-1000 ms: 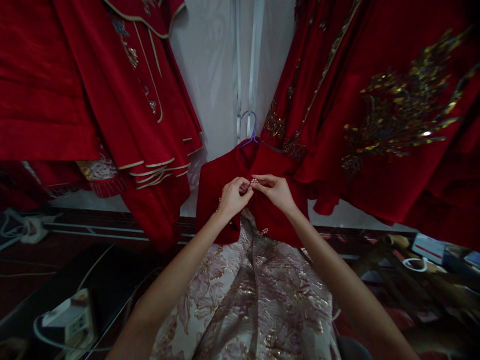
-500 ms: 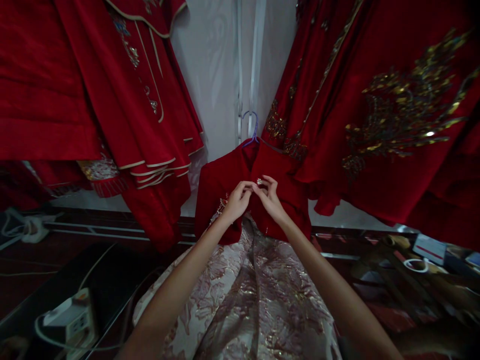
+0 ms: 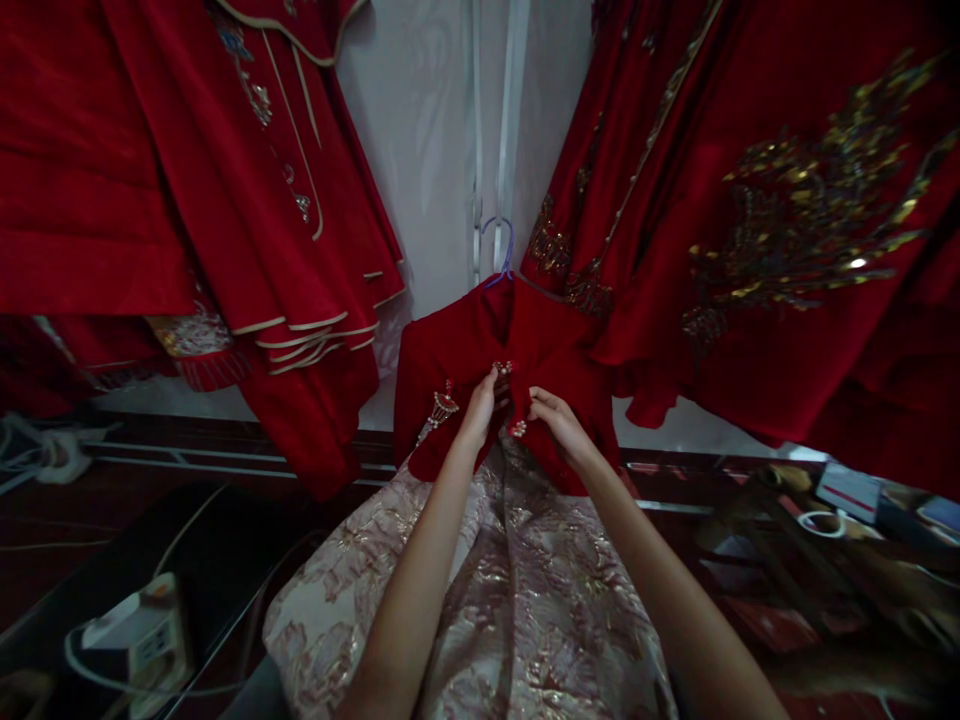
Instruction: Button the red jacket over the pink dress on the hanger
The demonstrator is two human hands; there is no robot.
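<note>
Jacket in plain red hangs at the middle of the head view, straight ahead of the person, its shoulders on a purple hanger in front of a pale wall. Its front is parted below the neck. The right hand has its fingers curled and pinches the right front edge, just above a lower beaded fastening. The left hand is at the left front edge, thumb up beside an upper beaded fastening; its fingers are dim in the opening, so whether it grips the cloth or only touches it I cannot tell. The two hands are apart, near each other. A fan-shaped beaded ornament sits on the left front panel, beside the left hand. Under the jacket's hem spreads a pale, shiny patterned cloth, partly behind the forearms. Red garments with light piping hang on the left, and a red garment with gold sequins hangs on the right, close beside the jacket. Low on the left lies a white power strip with a cable; low on the right, a white ring lies near a pale box.
</note>
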